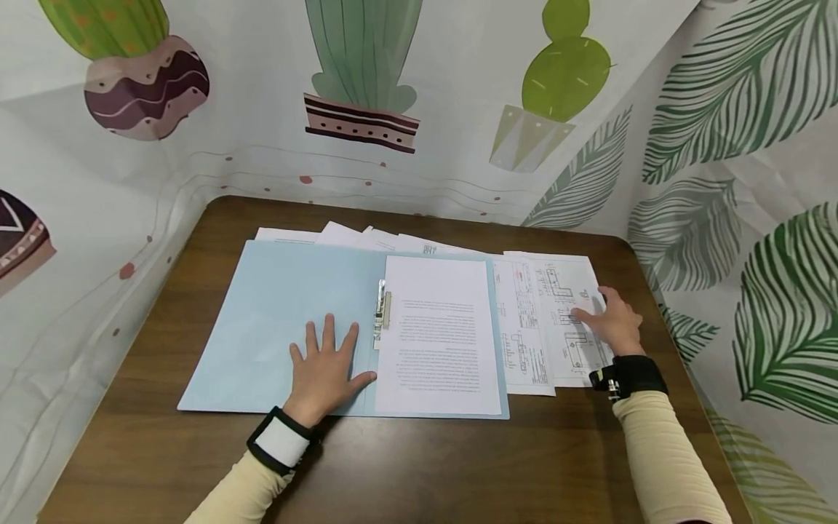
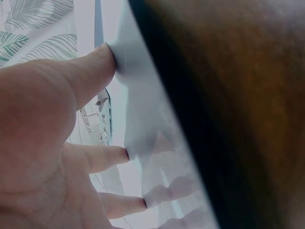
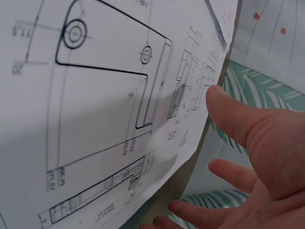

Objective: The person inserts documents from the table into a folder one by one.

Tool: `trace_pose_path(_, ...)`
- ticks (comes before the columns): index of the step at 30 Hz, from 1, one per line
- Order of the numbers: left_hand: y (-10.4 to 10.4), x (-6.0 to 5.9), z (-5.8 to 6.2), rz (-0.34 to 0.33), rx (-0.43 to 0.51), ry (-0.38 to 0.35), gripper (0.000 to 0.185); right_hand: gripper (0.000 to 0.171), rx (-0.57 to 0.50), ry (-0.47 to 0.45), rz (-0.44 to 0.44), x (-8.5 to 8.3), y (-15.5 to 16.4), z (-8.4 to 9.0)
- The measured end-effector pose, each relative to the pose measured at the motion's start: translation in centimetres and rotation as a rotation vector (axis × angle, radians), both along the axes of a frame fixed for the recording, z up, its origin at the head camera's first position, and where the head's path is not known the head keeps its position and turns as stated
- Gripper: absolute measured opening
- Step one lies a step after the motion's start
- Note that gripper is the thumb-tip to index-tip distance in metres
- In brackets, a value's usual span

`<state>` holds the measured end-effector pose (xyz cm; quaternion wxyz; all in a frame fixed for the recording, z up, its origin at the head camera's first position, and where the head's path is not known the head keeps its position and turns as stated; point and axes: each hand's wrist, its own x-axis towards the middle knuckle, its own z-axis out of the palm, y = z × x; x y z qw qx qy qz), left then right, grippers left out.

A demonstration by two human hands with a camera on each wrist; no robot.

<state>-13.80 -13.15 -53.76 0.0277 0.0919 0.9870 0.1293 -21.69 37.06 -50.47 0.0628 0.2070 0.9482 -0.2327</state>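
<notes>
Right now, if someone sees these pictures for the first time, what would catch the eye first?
First the open light blue folder in the middle of the brown table, with a printed text page on its right half. The left hand lies flat on the folder's left flap. To the right, the right hand rests on a sheet of technical drawings.

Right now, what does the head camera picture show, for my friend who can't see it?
A left hand presses flat on an open light blue folder holding a printed page, while the right hand touches a drawing sheet beside it on a brown table.
</notes>
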Motion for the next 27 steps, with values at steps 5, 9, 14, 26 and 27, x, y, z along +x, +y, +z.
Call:
trace_pose_path(5,-0.1,-0.1,-0.3,-0.002,0.000,0.020,0.092,0.094,0.003,-0.030,-0.004,-0.1,0.0,-0.5)
trace_pose_path(9,-0.1,-0.1,-0.3,0.000,0.005,0.029,0.092,0.098,0.009,-0.046,-0.009,-0.3,0.0,-0.9)
trace_pose_path(14,-0.1,0.0,-0.2,0.000,0.004,0.015,0.093,0.099,0.007,-0.059,-0.021,-0.4,-0.1,-1.0)
trace_pose_path(26,-0.1,-0.1,-0.2,0.000,0.002,0.014,0.093,0.099,0.012,-0.047,-0.011,-0.5,-0.3,-1.1)
trace_pose_path(27,-0.1,-0.1,-0.2,0.001,0.003,0.012,0.092,0.099,0.015,-0.046,-0.009,-0.5,-0.3,-1.1)
